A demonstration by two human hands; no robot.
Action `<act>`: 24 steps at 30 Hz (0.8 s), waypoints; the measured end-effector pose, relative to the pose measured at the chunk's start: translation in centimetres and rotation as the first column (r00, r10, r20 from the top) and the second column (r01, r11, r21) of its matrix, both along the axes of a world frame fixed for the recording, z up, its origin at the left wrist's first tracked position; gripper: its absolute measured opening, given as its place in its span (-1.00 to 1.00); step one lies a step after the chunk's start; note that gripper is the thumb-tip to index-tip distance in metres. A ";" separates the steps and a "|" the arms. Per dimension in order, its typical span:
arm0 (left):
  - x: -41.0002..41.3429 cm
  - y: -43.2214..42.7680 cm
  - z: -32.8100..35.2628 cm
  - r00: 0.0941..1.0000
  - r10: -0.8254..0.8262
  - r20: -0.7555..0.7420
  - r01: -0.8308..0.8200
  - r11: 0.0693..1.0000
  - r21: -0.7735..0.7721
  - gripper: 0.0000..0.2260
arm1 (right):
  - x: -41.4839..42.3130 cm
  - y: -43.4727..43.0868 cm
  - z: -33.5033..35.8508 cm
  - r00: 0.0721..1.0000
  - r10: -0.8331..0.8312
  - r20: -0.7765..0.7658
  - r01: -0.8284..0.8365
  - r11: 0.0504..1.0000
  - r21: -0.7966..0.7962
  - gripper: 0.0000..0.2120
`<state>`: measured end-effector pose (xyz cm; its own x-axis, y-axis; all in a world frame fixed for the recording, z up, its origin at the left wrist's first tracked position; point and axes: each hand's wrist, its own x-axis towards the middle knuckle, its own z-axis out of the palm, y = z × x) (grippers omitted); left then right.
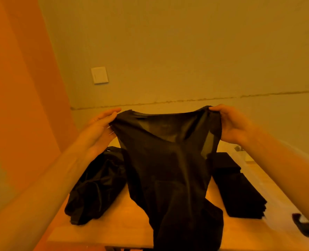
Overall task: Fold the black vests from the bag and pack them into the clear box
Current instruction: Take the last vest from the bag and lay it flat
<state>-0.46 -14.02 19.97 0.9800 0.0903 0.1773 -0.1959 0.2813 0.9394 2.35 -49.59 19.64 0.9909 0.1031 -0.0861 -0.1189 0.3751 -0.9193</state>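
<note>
Warm amber light tints everything we see here. The vest (pixel 170 160) we hold up is plain black, thinning to a smoky, see-through brown-grey near its upper edge and along its right side. The crumpled heap of fabric (pixel 97 185) to its left is the same unpatterned black with a faint sheen, and the folded stack (pixel 238 189) to its right is a flat matte black. Beneath them the table (pixel 124 225) glows honey-orange. The wall (pixel 186 51) behind reads dull olive-yellow, crossed by a darker horizontal line, with a pale cream switch plate (pixel 99 75). A saturated orange panel (pixel 19 87) fills our left.
</note>
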 end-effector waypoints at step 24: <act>0.9 -1.1 7.2 0.998 0.016 0.067 -0.015 1.000 -0.019 -0.90 | 0.3 2.0 5.5 0.972 -0.095 -0.214 0.005 0.922 -0.388 -0.85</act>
<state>0.42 -15.14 27.21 0.9645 0.1090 0.2407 -0.2626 0.2945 0.9188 2.68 -47.61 25.19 0.9439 -0.0311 -0.3288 -0.3286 0.0112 -0.9444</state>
